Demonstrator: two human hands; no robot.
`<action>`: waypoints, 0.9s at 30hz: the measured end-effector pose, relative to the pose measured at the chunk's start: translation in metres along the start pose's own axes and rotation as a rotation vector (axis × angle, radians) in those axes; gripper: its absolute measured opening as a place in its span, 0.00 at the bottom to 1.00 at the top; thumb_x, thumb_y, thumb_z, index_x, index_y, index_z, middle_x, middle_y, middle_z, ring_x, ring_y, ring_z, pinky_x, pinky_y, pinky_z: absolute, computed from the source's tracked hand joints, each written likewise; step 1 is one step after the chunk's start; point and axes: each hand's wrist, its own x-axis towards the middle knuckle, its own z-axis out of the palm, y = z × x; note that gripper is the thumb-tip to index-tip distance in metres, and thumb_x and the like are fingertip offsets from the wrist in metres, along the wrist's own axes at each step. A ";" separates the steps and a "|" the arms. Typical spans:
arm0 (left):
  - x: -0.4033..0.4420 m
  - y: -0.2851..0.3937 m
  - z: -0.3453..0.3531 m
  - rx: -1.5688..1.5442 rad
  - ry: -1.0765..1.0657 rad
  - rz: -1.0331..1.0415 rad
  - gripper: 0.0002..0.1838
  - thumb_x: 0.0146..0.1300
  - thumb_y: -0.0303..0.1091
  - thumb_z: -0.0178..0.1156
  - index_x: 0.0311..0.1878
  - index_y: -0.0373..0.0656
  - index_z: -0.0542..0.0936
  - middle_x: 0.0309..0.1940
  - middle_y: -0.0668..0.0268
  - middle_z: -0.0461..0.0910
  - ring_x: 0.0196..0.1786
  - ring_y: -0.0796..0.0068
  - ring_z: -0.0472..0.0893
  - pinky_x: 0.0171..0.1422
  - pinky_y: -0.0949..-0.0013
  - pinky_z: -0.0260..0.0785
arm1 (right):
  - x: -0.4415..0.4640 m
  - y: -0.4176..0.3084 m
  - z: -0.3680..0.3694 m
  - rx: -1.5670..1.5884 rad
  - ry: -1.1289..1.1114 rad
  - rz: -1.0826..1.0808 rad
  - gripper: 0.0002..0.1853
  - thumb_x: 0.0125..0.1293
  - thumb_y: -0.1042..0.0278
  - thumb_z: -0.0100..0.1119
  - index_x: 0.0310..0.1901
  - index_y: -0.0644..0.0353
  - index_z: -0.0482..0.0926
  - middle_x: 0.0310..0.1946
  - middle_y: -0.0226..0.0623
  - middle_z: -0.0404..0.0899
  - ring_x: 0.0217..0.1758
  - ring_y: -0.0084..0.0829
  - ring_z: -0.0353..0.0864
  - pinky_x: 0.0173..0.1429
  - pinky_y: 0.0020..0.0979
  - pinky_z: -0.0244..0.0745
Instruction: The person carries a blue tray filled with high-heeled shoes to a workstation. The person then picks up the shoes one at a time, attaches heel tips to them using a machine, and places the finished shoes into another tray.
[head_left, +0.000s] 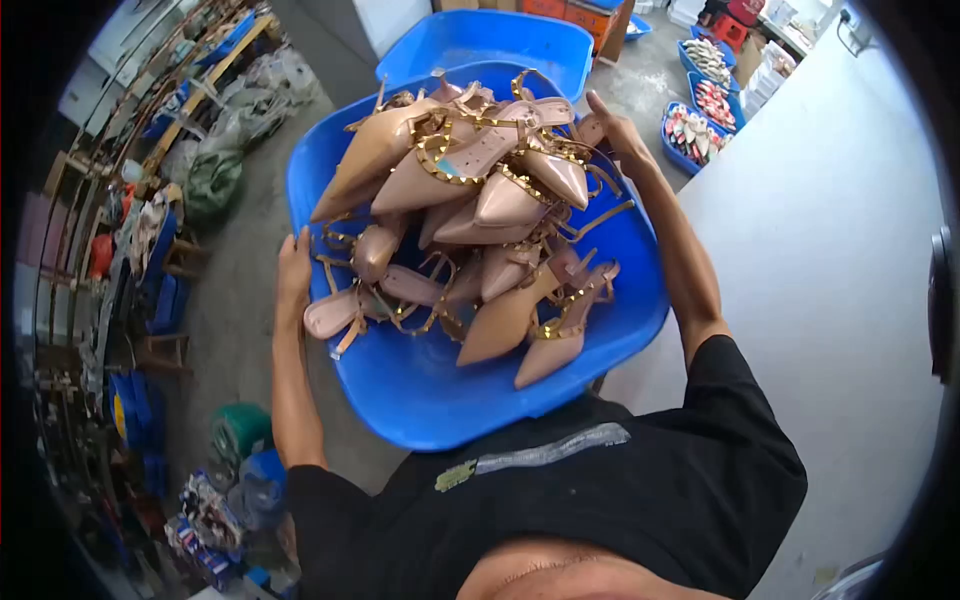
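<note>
A large blue plastic tub (400, 415) is held in front of my body, its near rim close to my shirt. Inside lies a heap of beige pointed studded shoes (515, 200) with thin straps and gold studs, tumbled at different angles. My left hand (293, 262) grips the tub's left rim, most of its fingers hidden by the wall. At the far right rim, my right hand (618, 140) is closed on the tub, right beside a shoe at the edge of the heap; its fingertips are partly hidden.
Another blue tub (490, 45) sits just beyond mine. A white wall panel (820, 260) rises close on my right. Farther off, blue tubs (690, 150) of shoes stand on the floor. Cluttered racks (120, 270), a green bag (212, 182) and a green container (240, 432) line the left.
</note>
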 end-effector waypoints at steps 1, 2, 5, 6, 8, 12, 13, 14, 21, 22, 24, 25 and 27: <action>0.002 0.020 -0.006 -0.052 0.018 0.006 0.21 0.76 0.47 0.49 0.50 0.35 0.77 0.37 0.63 0.80 0.40 0.74 0.76 0.47 0.65 0.70 | 0.005 -0.033 -0.015 0.028 0.009 0.092 0.46 0.59 0.23 0.54 0.59 0.65 0.78 0.55 0.53 0.79 0.58 0.43 0.76 0.63 0.37 0.68; -0.009 0.030 -0.011 -0.092 0.028 -0.013 0.21 0.76 0.47 0.48 0.49 0.35 0.77 0.37 0.63 0.80 0.39 0.74 0.76 0.47 0.65 0.70 | -0.006 -0.063 -0.027 0.058 0.004 0.208 0.51 0.57 0.21 0.54 0.56 0.73 0.78 0.52 0.54 0.79 0.55 0.40 0.78 0.60 0.38 0.71; -0.025 -0.031 0.022 -0.226 0.042 0.048 0.22 0.77 0.47 0.48 0.50 0.34 0.77 0.37 0.63 0.80 0.39 0.75 0.77 0.45 0.67 0.71 | -0.047 -0.069 -0.020 -0.011 0.018 0.114 0.57 0.55 0.17 0.52 0.59 0.78 0.74 0.57 0.57 0.76 0.59 0.44 0.76 0.63 0.42 0.69; -0.023 -0.014 -0.007 -0.076 0.103 0.063 0.22 0.77 0.46 0.48 0.50 0.33 0.77 0.39 0.63 0.81 0.39 0.76 0.78 0.44 0.68 0.71 | -0.043 -0.080 -0.015 0.031 -0.011 0.137 0.57 0.55 0.16 0.51 0.59 0.75 0.74 0.53 0.56 0.78 0.55 0.44 0.78 0.60 0.43 0.70; -0.021 -0.027 -0.010 -0.256 0.073 0.078 0.22 0.77 0.46 0.48 0.51 0.33 0.77 0.39 0.62 0.81 0.39 0.75 0.78 0.43 0.68 0.72 | -0.030 -0.084 -0.020 0.029 -0.079 0.158 0.56 0.54 0.14 0.48 0.59 0.71 0.75 0.46 0.54 0.81 0.47 0.44 0.82 0.56 0.47 0.72; -0.054 -0.032 -0.001 -0.209 0.222 0.079 0.21 0.77 0.45 0.48 0.49 0.32 0.78 0.39 0.62 0.81 0.39 0.75 0.78 0.43 0.67 0.72 | -0.028 -0.131 -0.007 0.051 0.009 0.073 0.41 0.65 0.23 0.46 0.33 0.62 0.85 0.24 0.35 0.80 0.28 0.27 0.79 0.33 0.32 0.74; -0.060 -0.028 -0.014 -0.229 0.238 0.060 0.21 0.77 0.44 0.48 0.48 0.32 0.78 0.38 0.62 0.81 0.38 0.75 0.77 0.43 0.67 0.72 | -0.021 -0.138 0.006 0.162 -0.059 0.041 0.41 0.65 0.24 0.46 0.31 0.63 0.84 0.24 0.35 0.80 0.28 0.27 0.79 0.34 0.32 0.75; -0.068 -0.030 -0.020 -0.251 0.244 0.033 0.21 0.77 0.44 0.48 0.47 0.32 0.78 0.37 0.62 0.81 0.38 0.75 0.77 0.43 0.67 0.72 | -0.015 -0.140 0.013 0.119 -0.068 0.022 0.41 0.65 0.24 0.47 0.31 0.63 0.84 0.24 0.35 0.80 0.28 0.28 0.79 0.34 0.32 0.75; -0.100 -0.054 -0.017 -0.254 0.355 0.003 0.21 0.75 0.43 0.49 0.39 0.31 0.78 0.32 0.63 0.79 0.35 0.75 0.74 0.43 0.66 0.68 | 0.002 -0.183 0.049 0.165 -0.145 -0.054 0.43 0.63 0.23 0.48 0.35 0.67 0.82 0.31 0.42 0.82 0.34 0.33 0.80 0.44 0.35 0.75; -0.102 -0.058 -0.014 -0.327 0.365 -0.017 0.21 0.75 0.43 0.49 0.38 0.31 0.78 0.31 0.62 0.78 0.34 0.75 0.73 0.42 0.66 0.67 | 0.004 -0.184 0.058 0.202 -0.130 -0.074 0.43 0.63 0.22 0.48 0.36 0.67 0.82 0.32 0.43 0.82 0.36 0.34 0.80 0.45 0.36 0.75; -0.108 -0.059 -0.012 -0.352 0.390 -0.028 0.21 0.75 0.43 0.49 0.38 0.32 0.78 0.31 0.62 0.78 0.34 0.75 0.73 0.42 0.65 0.67 | 0.010 -0.194 0.062 0.126 -0.161 -0.040 0.45 0.61 0.21 0.48 0.39 0.70 0.81 0.34 0.45 0.82 0.39 0.36 0.80 0.48 0.38 0.75; -0.115 -0.059 -0.010 -0.361 0.393 -0.035 0.21 0.75 0.43 0.49 0.38 0.32 0.78 0.31 0.63 0.78 0.34 0.74 0.73 0.42 0.65 0.67 | 0.009 -0.196 0.062 0.089 -0.169 -0.015 0.47 0.61 0.20 0.49 0.40 0.71 0.81 0.36 0.46 0.82 0.41 0.37 0.80 0.50 0.39 0.75; -0.129 -0.049 0.000 -0.267 0.468 -0.076 0.21 0.75 0.43 0.49 0.38 0.32 0.79 0.31 0.63 0.78 0.35 0.75 0.73 0.42 0.64 0.67 | 0.051 -0.178 0.070 0.228 -0.384 0.030 0.50 0.58 0.18 0.48 0.43 0.75 0.81 0.35 0.50 0.84 0.40 0.40 0.83 0.53 0.45 0.76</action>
